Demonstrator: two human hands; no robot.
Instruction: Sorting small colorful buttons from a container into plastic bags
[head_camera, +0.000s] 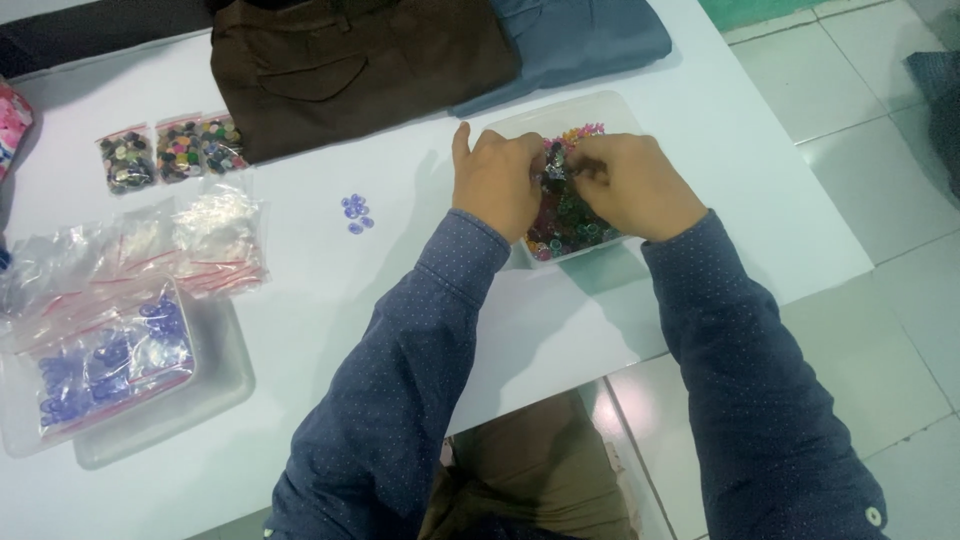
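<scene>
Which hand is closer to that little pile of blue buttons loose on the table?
Left. The left hand sits on the side of the tray facing the blue buttons; the right hand would have to cross over it.

From the clear plastic tray of mixed coloured buttons, bare white table lies open toward 8 o'clock. A small cluster of pale blue buttons sits at 9 o'clock. Folded brown trousers block 11 o'clock.
</scene>
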